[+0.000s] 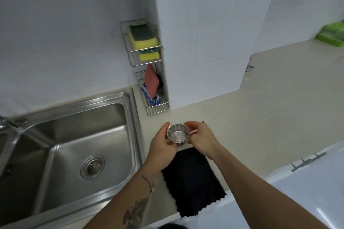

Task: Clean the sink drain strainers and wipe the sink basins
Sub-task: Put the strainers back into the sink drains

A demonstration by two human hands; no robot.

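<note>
A small perforated steel drain strainer basket (178,134) is held over the beige counter, just right of the sink. My left hand (162,147) cups it from the left and below. My right hand (200,136) grips its right side with the fingertips. Under my hands a black cloth (193,180) lies flat on the counter. The right steel sink basin (61,147) is at the left, with a round drain plug (92,166) seated in its floor.
A faucet (13,132) reaches over the sink's left part. A two-tier wire rack (149,65) on the wall holds yellow-green sponges (142,38), a red pad and a blue brush. A green package (331,34) sits far right on the counter. A white appliance (305,191) is at lower right.
</note>
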